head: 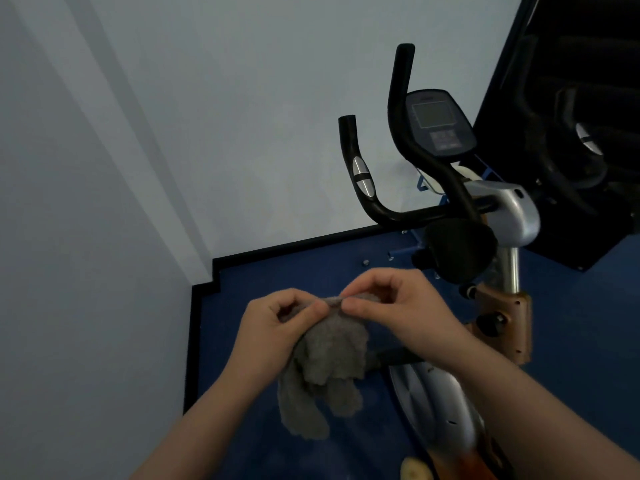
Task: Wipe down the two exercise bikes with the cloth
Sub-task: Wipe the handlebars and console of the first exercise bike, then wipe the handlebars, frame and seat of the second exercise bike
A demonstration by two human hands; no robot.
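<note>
Pale walls, blue floor (242, 341); left hand (277, 327) and right hand (391, 306) pinch the grey cloth (329, 365)

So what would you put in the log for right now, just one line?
both hands pinch cloth: left hand, right hand | grey cloth hangs bunched | exercise bike not touched

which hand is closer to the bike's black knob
Right. The right hand pinches the cloth just below and left of the black knob; the left hand grips the cloth farther left, on the far side of the right hand.
</note>
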